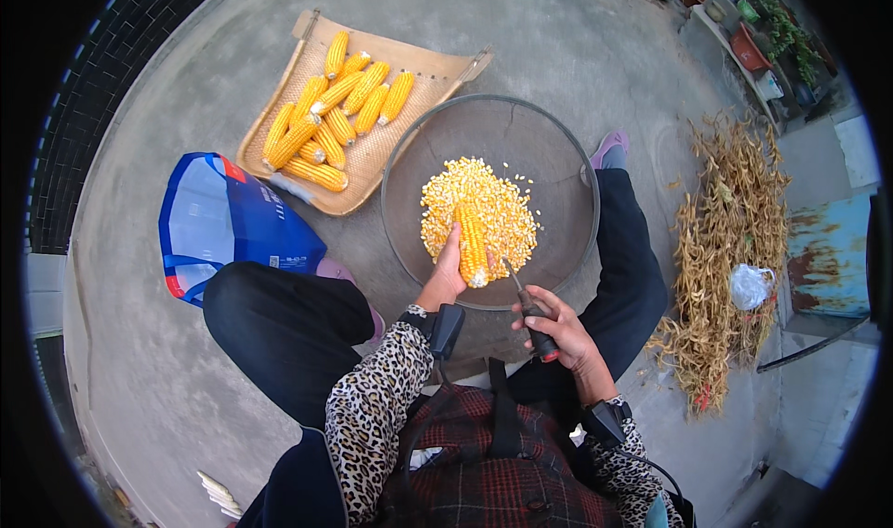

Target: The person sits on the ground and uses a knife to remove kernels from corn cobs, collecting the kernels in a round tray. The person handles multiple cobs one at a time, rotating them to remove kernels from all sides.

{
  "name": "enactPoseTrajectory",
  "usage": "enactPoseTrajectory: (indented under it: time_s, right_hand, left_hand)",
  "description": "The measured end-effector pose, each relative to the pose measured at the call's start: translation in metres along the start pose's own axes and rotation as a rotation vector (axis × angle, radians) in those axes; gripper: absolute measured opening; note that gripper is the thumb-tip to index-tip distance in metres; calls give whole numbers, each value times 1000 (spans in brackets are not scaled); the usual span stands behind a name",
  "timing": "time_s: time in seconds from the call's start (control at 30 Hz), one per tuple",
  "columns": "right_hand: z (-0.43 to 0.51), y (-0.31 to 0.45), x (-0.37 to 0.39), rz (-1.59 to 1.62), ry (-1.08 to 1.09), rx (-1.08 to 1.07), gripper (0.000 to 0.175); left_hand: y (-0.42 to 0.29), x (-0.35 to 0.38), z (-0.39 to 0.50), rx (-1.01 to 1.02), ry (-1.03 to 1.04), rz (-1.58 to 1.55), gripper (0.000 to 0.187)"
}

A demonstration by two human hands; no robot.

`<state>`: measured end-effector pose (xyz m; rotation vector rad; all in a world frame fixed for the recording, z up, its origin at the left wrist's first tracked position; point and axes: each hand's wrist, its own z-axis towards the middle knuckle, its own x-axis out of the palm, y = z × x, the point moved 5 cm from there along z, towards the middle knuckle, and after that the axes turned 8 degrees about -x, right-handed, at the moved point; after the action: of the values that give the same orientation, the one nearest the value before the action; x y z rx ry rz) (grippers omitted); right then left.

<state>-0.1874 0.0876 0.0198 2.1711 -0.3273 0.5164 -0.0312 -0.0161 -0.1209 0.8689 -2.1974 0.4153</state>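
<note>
My left hand point(448, 268) holds a yellow ear of corn point(471, 245) above a heap of loose kernels point(481, 179). The heap lies in a round, dark-rimmed mesh sieve point(572, 186) between my legs. In my right hand point(561, 325) is a screwdriver-like tool with a dark handle point(534, 322) and a thin metal shaft; it points toward the heap, just right of the ear and apart from it. Beyond the sieve's left side, a woven scoop-shaped basket point(370, 172) holds several ears of corn point(335, 92).
A blue bag point(258, 221) stands by my left knee. Bundled dry bean stalks point(725, 228) lie at the right with a clear plastic bag point(751, 286) on them. Potted plants point(752, 50) stand at the upper right. White cobs point(220, 493) lie at the lower left.
</note>
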Motion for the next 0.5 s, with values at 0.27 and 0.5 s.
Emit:
enactPoseTrajectory:
  time_s: [0.27, 0.5]
  right_hand:
    - [8, -15, 11, -178, -21, -73, 60]
    - [16, -24, 8, -143, -90, -29, 48]
  left_hand:
    - [-6, -45, 18, 87, -102, 10, 53]
    - [-8, -64, 23, 57, -96, -31, 49]
